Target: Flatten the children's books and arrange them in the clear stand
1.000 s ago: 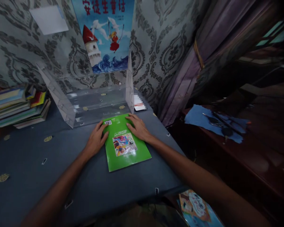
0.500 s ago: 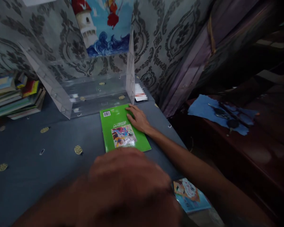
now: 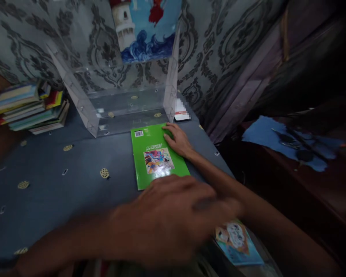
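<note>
- The closed green paperback book lies flat on the table's dark blue-grey patterned cloth, its barcode side up and its lettering upside down to you
- It sits just in front of the clear plastic stand, outside it, so you have it laid down but the handling looks unfinished
- Your right hand rests on the book's far right corner, fingers loosely spread and thumb on the cover, steadying it rather than gripping it, as far as you can judge
- Your left hand is off the book, blurred, in front of its near edge and pointing right; you cannot tell how far its fingers are open or whether they hold anything
- Near that hand, past the table's near edge, lies a glossy orange-and-blue book, partly hidden and in nobody's visible grasp
- Above the stand's base, a blue illustrated cover with a white tower is upright; what supports it is unclear
- A stack of mixed-colour books lies untouched to the stand's left
</note>
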### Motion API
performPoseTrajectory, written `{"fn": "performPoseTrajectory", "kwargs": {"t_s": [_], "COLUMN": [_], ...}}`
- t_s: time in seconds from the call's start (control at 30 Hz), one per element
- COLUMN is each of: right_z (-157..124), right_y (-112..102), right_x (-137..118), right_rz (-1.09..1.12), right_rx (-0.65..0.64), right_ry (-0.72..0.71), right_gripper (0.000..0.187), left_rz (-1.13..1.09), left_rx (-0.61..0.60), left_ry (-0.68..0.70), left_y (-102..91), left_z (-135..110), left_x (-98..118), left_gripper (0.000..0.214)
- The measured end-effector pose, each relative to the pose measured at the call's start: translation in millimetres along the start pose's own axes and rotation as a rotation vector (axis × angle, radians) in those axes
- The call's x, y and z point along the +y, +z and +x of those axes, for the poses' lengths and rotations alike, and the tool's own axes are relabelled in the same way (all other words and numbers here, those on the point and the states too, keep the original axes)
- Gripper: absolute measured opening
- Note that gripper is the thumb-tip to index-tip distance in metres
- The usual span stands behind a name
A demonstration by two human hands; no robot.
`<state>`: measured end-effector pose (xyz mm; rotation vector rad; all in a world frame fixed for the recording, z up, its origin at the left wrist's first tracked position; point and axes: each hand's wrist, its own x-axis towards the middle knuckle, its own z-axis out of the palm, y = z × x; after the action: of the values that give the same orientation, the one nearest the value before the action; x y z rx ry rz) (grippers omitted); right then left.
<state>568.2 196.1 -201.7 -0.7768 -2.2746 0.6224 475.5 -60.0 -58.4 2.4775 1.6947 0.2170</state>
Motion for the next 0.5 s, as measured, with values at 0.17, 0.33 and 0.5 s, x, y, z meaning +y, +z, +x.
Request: {"fn": "performPoseTrajectory", "kwargs": {"t_s": [0.17, 0.33, 0.5], "right_z": [16.3, 22.1, 20.6], "right_y": [-0.6, -5.8, -8.4], "right_x": [5.5, 5.7, 6.8], "right_rz": [-0.040, 0.010, 0.145], "right_rx": [0.047, 0.031, 0.088], "right_ry": [0.089, 0.109, 0.137], "right_gripper": [0.036, 0.033, 0.026], "left_rz": [0.228, 0.301, 0.329], "left_rx": [0.046, 0.092, 0.107], "left_ry": [-0.034, -0.107, -0.044], "left_y": [45.5, 83.6, 85.2], "left_z": [38.9, 45.9, 48.8], "left_x": [-24.6, -34.9, -23.9], "left_gripper": [0.054, 0.062, 0.048]}}
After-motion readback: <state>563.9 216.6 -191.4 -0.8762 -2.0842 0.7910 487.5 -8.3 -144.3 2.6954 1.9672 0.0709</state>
